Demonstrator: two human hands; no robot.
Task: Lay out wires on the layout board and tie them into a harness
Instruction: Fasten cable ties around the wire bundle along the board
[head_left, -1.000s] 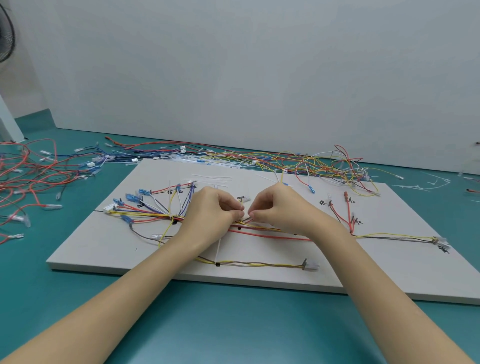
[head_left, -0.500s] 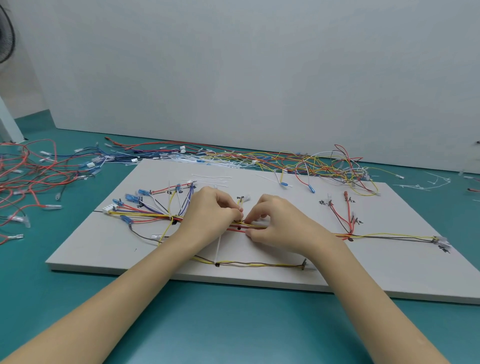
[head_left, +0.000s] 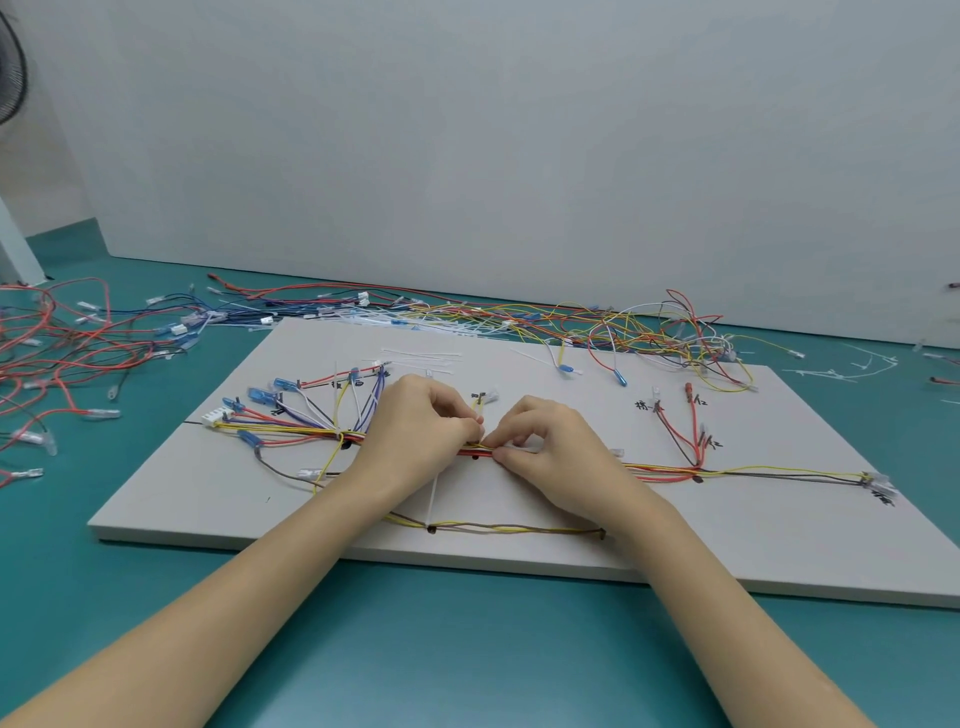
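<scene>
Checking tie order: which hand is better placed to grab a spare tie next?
Probably left: the left hand sits nearer the spare cable ties; the right hand is farther.

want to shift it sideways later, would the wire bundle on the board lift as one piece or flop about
The wire bundle is thin and curves loosely, so it would probably sag. Branch ends fan out loose and may splay. It looks light on the layout board.

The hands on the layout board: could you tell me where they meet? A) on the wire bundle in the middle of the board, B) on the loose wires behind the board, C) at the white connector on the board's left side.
A: the left hand and right hand pinch the wire bundle mid-board.
</scene>
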